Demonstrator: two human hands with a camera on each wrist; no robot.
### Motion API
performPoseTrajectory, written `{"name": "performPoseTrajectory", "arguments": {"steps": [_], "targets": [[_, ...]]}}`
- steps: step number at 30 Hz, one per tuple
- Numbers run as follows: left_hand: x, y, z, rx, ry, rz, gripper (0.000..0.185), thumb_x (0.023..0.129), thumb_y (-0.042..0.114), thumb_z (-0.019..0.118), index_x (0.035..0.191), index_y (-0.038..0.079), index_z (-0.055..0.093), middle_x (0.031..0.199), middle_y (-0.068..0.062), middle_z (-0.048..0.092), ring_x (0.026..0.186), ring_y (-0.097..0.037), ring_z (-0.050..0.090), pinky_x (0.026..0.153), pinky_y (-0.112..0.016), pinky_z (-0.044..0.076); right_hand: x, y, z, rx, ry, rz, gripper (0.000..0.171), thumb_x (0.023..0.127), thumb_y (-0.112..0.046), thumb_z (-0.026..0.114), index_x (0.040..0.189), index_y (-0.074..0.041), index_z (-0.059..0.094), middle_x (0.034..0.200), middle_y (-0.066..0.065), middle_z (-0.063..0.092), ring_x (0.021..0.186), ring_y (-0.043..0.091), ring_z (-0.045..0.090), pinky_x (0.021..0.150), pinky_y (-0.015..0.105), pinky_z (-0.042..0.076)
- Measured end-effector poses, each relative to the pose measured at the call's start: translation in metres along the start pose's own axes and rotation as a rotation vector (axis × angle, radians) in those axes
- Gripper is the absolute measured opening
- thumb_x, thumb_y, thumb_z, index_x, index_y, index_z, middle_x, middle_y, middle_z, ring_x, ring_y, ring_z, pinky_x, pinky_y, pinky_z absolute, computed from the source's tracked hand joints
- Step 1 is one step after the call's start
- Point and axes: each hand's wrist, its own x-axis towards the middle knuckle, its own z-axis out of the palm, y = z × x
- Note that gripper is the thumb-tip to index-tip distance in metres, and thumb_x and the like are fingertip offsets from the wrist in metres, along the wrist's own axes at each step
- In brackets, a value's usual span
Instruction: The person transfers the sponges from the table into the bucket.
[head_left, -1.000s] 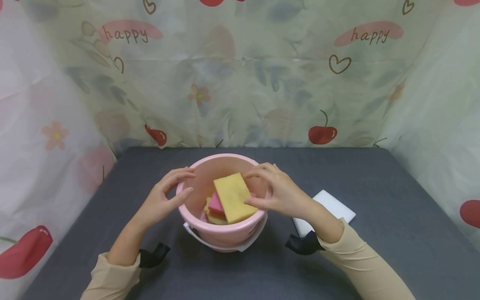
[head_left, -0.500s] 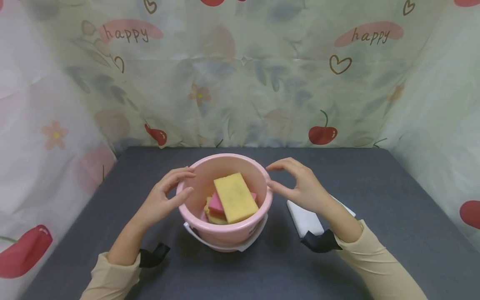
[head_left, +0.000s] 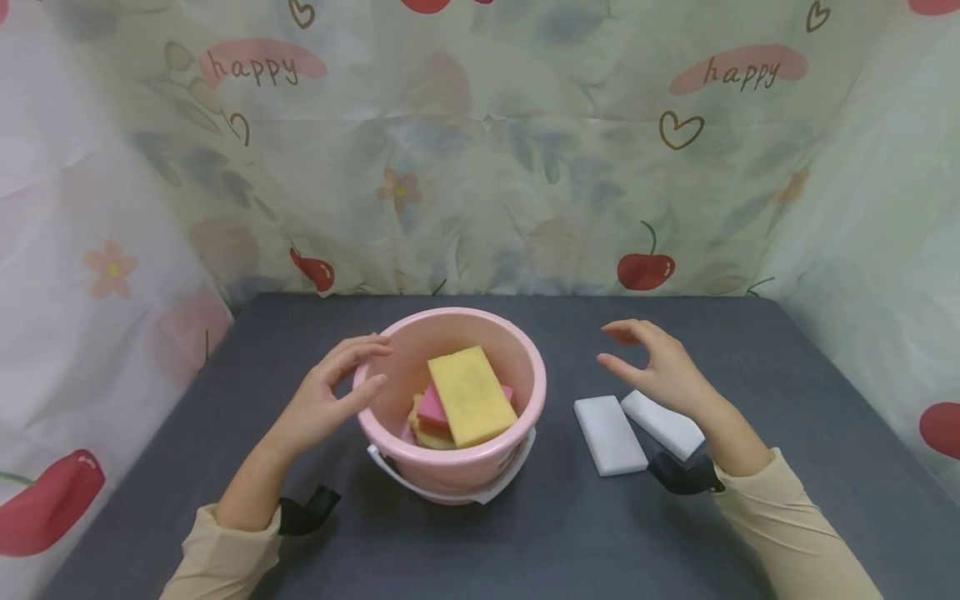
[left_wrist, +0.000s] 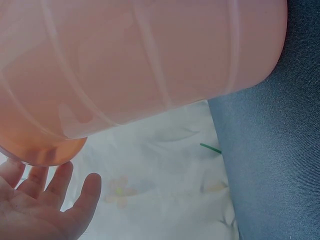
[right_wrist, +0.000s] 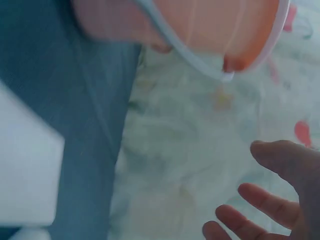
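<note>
A pink bucket (head_left: 450,454) stands upright mid-table, its white handle (head_left: 431,487) hanging at the front. Inside, a yellow sponge (head_left: 471,396) leans on top of a pink sponge (head_left: 431,407), with another yellowish piece (head_left: 431,435) partly hidden beneath. At the bucket's left rim is my left hand (head_left: 326,387), fingers and thumb spread apart, fingertips right at the rim in the left wrist view. My right hand (head_left: 663,367) hovers to the right of the bucket, nothing between thumb and fingers. Below it lie two white sponge-like blocks (head_left: 611,436) (right_wrist: 25,165), the farther one (head_left: 663,423) close to the wrist.
The dark table (head_left: 480,550) runs back to a printed curtain (head_left: 487,167), with more curtain on both sides. A black strap (head_left: 307,510) hangs from the left wrist and another strap (head_left: 682,473) from the right, near the white blocks.
My right hand has let go of the yellow sponge, drawn out of the bucket and moved right, above the white blocks. The sponge stays in the bucket. My left hand has not moved.
</note>
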Motion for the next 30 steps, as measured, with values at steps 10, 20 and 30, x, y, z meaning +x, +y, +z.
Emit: {"name": "performPoseTrajectory", "arguments": {"steps": [10, 20, 30], "targets": [[0.001, -0.001, 0.000, -0.013, 0.000, 0.018, 0.031, 0.089, 0.011, 0.061, 0.119, 0.007, 0.057, 0.135, -0.007, 0.049, 0.129, -0.021, 0.039, 0.098, -0.005, 0.031, -0.010, 0.042, -0.006, -0.034, -0.156, 0.159, 0.062, 0.088, -0.034, 0.062, 0.134, 0.001, 0.040, 0.136, 0.027, 0.044, 0.124, 0.043, 0.043, 0.097, 0.058, 0.038], [0.000, -0.002, 0.000, -0.005, -0.005, -0.003, 0.032, 0.089, 0.014, 0.061, 0.120, 0.009, 0.057, 0.136, -0.006, 0.048, 0.130, -0.021, 0.039, 0.097, -0.005, 0.031, -0.020, 0.075, -0.002, -0.048, -0.282, 0.200, 0.075, 0.083, -0.033, 0.068, 0.136, 0.007, 0.032, 0.135, 0.035, 0.038, 0.123, 0.051, 0.040, 0.094, 0.059, 0.041], [0.000, -0.002, 0.000, 0.005, -0.004, -0.014, 0.032, 0.089, 0.015, 0.061, 0.121, 0.011, 0.057, 0.137, -0.005, 0.048, 0.130, -0.021, 0.039, 0.096, -0.005, 0.031, -0.031, 0.087, 0.006, -0.060, -0.296, 0.170, 0.080, 0.076, -0.027, 0.075, 0.132, 0.012, 0.034, 0.128, 0.038, 0.044, 0.116, 0.051, 0.046, 0.090, 0.056, 0.044]]}}
